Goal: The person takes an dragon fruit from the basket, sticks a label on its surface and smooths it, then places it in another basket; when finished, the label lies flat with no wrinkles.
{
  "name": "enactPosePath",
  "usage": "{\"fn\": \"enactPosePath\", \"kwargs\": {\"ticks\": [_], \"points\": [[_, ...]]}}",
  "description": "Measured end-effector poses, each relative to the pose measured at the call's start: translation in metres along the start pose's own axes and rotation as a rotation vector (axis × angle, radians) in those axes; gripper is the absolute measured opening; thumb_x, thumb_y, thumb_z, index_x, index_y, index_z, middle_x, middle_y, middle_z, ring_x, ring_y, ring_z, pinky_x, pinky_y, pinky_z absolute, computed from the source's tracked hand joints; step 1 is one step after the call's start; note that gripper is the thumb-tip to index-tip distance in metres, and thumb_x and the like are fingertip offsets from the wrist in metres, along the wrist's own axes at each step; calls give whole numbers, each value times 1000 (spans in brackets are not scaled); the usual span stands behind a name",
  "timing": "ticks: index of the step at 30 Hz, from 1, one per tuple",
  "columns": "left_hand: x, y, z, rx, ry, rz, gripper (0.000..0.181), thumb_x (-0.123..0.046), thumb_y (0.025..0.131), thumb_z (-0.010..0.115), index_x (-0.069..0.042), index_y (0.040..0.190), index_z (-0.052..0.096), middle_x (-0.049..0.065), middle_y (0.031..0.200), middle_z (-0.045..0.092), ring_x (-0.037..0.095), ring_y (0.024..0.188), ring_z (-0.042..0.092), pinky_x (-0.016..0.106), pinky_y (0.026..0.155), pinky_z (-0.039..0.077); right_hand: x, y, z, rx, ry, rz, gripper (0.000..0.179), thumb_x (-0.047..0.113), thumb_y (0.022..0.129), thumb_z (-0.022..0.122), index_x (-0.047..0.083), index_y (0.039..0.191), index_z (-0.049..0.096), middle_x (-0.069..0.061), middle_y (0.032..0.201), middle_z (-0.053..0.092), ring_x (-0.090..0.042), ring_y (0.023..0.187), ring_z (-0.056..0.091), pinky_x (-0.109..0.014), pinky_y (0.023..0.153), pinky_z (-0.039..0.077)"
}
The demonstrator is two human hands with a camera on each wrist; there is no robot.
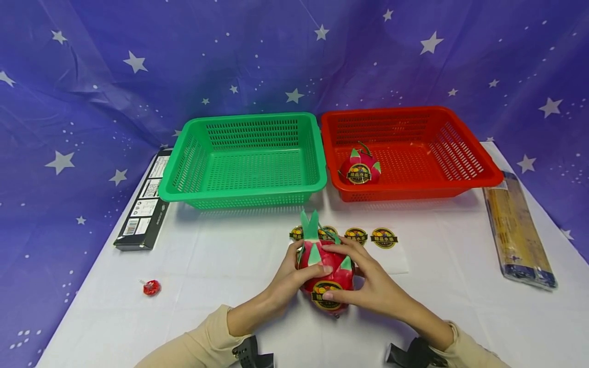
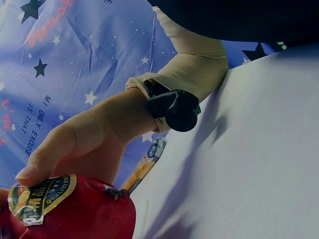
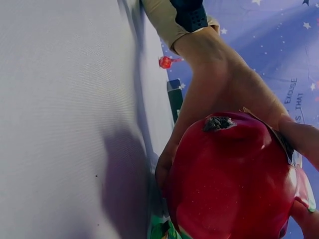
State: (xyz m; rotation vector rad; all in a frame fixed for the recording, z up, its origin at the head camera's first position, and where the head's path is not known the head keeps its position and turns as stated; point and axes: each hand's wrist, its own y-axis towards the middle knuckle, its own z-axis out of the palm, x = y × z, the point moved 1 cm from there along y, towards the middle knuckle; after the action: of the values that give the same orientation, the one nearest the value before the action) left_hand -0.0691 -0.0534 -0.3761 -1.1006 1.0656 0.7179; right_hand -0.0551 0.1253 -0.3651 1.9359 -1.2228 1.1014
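Observation:
Both hands hold a red dragon fruit [image 1: 339,275] with green leaf tips over the white table. My left hand [image 1: 289,280] grips its left side, thumb across the front. On the other side my right hand [image 1: 375,285] curls round it, its thumb on a black-and-gold round sticker [image 1: 324,303] stuck to the skin. The right thumb also lies on the sticker's edge in the left wrist view. The fruit's dark stem end [image 3: 219,123] faces the right wrist camera. Behind the fruit lies a sheet of matching stickers [image 1: 384,238], partly hidden.
A green basket [image 1: 244,193] holds nothing visible. The red basket [image 1: 414,190] beside it contains another stickered dragon fruit [image 1: 359,169]. A black box [image 1: 146,214] and a red wrapped candy [image 1: 151,288] lie left; a flat plastic-wrapped package [image 1: 522,230] lies right.

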Motion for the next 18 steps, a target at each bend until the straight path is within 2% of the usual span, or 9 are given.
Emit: {"fn": "enactPosePath", "kwargs": {"ticks": [7, 15, 18], "points": [[0, 0, 0, 26, 29, 2, 81, -39, 75, 65, -14, 138, 20, 10, 126, 45, 21, 115, 44, 43, 98, 34, 2, -1, 0, -29, -1, 37, 68, 36, 67, 78, 39, 127, 45, -6, 144, 28, -31, 126, 37, -33, 78, 52], [-1, 2, -2, 52, 55, -1, 86, -43, 75, 65, -13, 140, 17, 10, 127, 45, 22, 118, 43, 47, 102, 31, 4, -2, -3, -59, -3, 32, 65, 34, 69, 78, 36, 125, 47, -6, 140, 34, -30, 121, 42, -30, 78, 51], [-1, 3, -3, 71, 78, 16, 81, -46, 78, 63, -13, 138, 20, 11, 123, 49, 20, 113, 49, 43, 99, 35, 4, -2, -6, -58, 17, 40, 65, 34, 69, 78, 36, 125, 47, -3, 138, 37, -27, 120, 45, -27, 79, 51]]}}
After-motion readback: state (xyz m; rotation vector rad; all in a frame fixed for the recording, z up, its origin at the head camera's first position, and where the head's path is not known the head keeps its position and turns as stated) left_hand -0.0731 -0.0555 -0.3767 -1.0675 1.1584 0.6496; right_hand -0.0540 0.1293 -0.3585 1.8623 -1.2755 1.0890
